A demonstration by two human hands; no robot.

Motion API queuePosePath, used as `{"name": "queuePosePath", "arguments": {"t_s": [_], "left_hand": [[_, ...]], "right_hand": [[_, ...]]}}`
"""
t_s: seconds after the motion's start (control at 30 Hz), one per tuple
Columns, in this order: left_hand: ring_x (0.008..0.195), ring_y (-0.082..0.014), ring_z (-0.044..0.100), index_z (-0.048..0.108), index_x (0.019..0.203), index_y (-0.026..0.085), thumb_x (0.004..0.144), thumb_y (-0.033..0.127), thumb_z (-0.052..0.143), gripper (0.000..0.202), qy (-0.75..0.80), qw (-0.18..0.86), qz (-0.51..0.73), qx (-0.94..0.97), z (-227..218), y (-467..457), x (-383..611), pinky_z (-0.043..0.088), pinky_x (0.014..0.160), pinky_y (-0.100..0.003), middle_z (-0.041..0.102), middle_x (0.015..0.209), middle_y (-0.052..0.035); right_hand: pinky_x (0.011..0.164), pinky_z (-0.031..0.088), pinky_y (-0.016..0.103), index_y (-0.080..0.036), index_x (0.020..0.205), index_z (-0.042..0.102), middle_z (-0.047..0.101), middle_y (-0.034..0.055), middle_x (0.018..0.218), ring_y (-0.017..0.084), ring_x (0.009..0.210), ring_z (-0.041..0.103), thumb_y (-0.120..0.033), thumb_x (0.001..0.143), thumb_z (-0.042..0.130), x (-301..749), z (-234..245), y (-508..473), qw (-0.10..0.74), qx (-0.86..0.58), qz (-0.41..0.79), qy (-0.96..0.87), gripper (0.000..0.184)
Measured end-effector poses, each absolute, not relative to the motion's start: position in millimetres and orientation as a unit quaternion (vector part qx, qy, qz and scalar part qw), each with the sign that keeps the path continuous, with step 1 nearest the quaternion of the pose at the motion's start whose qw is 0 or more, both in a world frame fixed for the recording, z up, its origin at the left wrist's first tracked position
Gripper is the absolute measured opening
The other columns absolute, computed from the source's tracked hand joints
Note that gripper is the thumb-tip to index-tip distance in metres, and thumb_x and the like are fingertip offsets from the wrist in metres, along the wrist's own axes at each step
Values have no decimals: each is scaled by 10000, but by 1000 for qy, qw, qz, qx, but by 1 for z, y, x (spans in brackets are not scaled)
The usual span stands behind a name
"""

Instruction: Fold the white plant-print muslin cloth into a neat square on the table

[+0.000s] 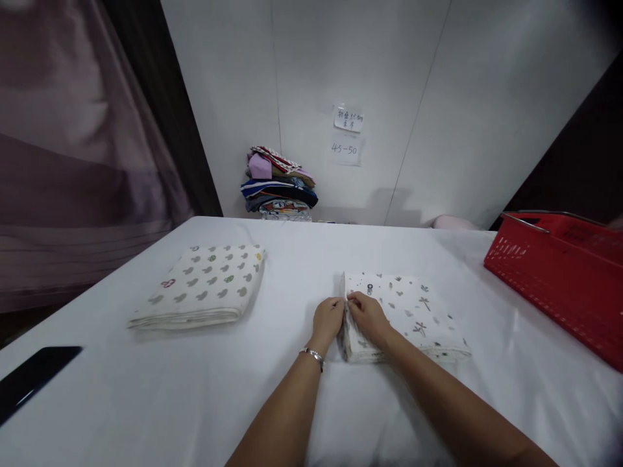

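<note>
Your right hand (368,316) pinches the left edge of a folded white cloth printed with grey-brown palm trees and small motifs (406,311). Your left hand (328,318), below a silver bracelet (313,356), has its fingers bent against that same edge, beside the right fingertips; you cannot tell from here whether it grips the fabric. The palm-tree cloth lies flat on the white-covered counter (292,402), right of centre and in front of you. Well to its left rests a folded off-white cloth with rows of grey mushroom shapes (204,282), and nearer you, at the far left, a flat black glossy device (36,379). A red perforated plastic basket (559,279) stands on your right.
</note>
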State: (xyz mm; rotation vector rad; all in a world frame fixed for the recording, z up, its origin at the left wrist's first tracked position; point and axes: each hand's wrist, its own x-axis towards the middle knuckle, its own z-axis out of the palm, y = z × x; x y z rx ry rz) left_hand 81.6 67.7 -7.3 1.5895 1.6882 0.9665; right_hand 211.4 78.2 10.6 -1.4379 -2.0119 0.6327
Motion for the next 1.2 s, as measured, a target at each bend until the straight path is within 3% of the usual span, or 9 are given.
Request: {"name": "queuePosePath", "arguments": {"t_s": [0.1, 0.2, 0.33, 0.47, 0.63, 0.83, 0.97, 1.13, 1.2], "left_hand": [[892, -158, 600, 695, 921, 211, 843, 355, 456, 290, 641, 305, 369, 600, -7, 66, 83, 415, 771, -230, 692, 966, -31], [885, -152, 597, 683, 921, 215, 819, 325, 500, 236, 657, 298, 360, 592, -8, 65, 85, 408, 755, -225, 687, 960, -25], [856, -144, 596, 674, 882, 214, 813, 276, 490, 206, 663, 287, 352, 595, -10, 65, 86, 396, 734, -220, 685, 933, -23], [818, -143, 586, 660, 856, 212, 813, 278, 479, 197, 670, 259, 336, 609, -8, 64, 87, 378, 701, -221, 675, 893, -26], [770, -145, 575, 619, 756, 204, 826, 259, 430, 208, 686, 220, 287, 631, -4, 64, 89, 353, 648, -234, 659, 841, -35], [781, -161, 580, 617, 757, 203, 819, 279, 429, 212, 678, 209, 296, 640, -3, 66, 90, 369, 667, -243, 656, 831, -41], [803, -157, 601, 625, 930, 193, 802, 270, 451, 230, 676, 246, 323, 616, 0, 65, 90, 404, 708, -238, 672, 883, -40], [903, -188, 604, 554, 1136, 139, 807, 289, 447, 377, 687, 254, 307, 608, 8, 65, 90, 424, 789, -263, 669, 987, -83], [923, -209, 607, 539, 1158, 121, 827, 356, 431, 420, 689, 261, 289, 612, 11, 66, 90, 429, 802, -282, 670, 996, -104]], "right_hand": [[806, 434, 287, -207, 926, 661, 685, 29, 930, 172, 872, 596, -158, 810, 421, 217, 7, 78, 300, -501, 263, -768, 271], [823, 449, 308, -206, 932, 669, 687, 25, 928, 181, 882, 603, -172, 799, 432, 224, 8, 91, 294, -491, 279, -771, 274], [937, 397, 352, -175, 1104, 606, 617, 86, 1132, 203, 1071, 532, -198, 817, 418, 228, 15, 118, 323, -477, 168, -800, 345], [1060, 223, 454, -129, 1298, 449, 394, 142, 1397, 261, 1311, 291, -278, 856, 429, 218, 12, 135, 213, -480, 106, -844, 467], [1087, 114, 470, -119, 1353, 374, 275, 131, 1466, 268, 1357, 186, -326, 919, 331, 206, 1, 136, 128, -480, 93, -863, 483], [1076, 174, 461, -152, 1366, 363, 268, 129, 1469, 261, 1360, 186, -345, 889, 414, 220, 9, 131, 139, -473, 153, -856, 518], [1074, 154, 507, -186, 1349, 401, 291, 112, 1461, 276, 1359, 185, -305, 828, 511, 268, 17, 116, 169, -527, 131, -822, 545], [1075, 233, 410, -119, 1311, 455, 371, 147, 1412, 264, 1315, 301, -245, 818, 495, 362, 21, 93, 230, -661, 67, -711, 511], [1046, 294, 382, -98, 1322, 437, 429, 156, 1369, 261, 1258, 393, -258, 812, 501, 391, 19, 84, 235, -712, 107, -653, 538]]}}
